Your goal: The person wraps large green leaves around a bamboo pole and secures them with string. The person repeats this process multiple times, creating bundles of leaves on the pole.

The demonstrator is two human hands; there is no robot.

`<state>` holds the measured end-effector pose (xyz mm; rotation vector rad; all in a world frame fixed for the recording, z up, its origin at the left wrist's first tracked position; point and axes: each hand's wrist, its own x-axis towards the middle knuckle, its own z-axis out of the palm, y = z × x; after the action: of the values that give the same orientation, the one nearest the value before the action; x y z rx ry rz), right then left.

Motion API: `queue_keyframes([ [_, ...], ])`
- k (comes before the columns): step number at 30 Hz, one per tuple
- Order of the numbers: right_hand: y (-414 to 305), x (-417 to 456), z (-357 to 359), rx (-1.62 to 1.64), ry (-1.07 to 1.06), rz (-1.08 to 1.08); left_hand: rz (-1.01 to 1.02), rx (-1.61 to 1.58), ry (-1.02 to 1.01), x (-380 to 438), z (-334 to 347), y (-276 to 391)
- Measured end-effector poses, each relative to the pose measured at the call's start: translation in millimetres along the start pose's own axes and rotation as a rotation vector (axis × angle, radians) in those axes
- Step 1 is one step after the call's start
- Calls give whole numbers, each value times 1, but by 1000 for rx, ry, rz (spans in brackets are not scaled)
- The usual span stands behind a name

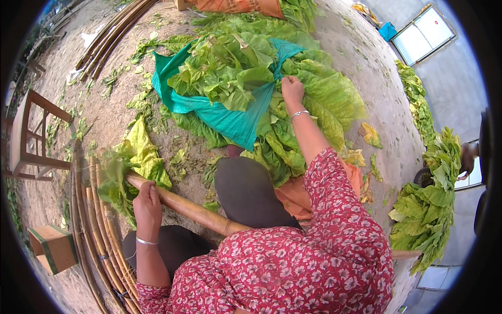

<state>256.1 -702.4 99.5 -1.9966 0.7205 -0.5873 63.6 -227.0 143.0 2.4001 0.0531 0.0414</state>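
My left hand (pixel 148 208) is closed around a bamboo pole (pixel 196 206), which slants across my lap and passes out of sight under my patterned shirt. Green leaves (pixel 117 178) cluster at the pole's far end, beyond that hand. With bent fingers, my right hand (pixel 292 92) pinches the twisted edge of a teal woven-plastic sheet (pixel 231 121). Piled on this sheet are large green leaves (pixel 235 66), apparently tobacco, their thick stem ends showing. More broad leaves (pixel 325 94) spread beneath and to the right of it.
Bamboo poles (pixel 102 231) lie at left, near a cardboard box (pixel 55 247) and a wooden stool frame (pixel 35 137). Other poles (pixel 113 35) rest at upper left. Orange sacking (pixel 298 196) is by my knee. Hung leaves (pixel 425 212) line the right wall; a person's arm (pixel 466 163) shows there.
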Motion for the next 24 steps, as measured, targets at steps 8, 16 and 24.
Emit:
queue_keyframes([
  [8,4,68,14,-165,-311,336,-9,-29,-44,4,0,7],
  [16,13,6,-7,387,-131,302,40,7,-44,6,-2,16],
  [24,24,-83,-27,426,-3,-293,-6,0,-36,0,-8,11],
])
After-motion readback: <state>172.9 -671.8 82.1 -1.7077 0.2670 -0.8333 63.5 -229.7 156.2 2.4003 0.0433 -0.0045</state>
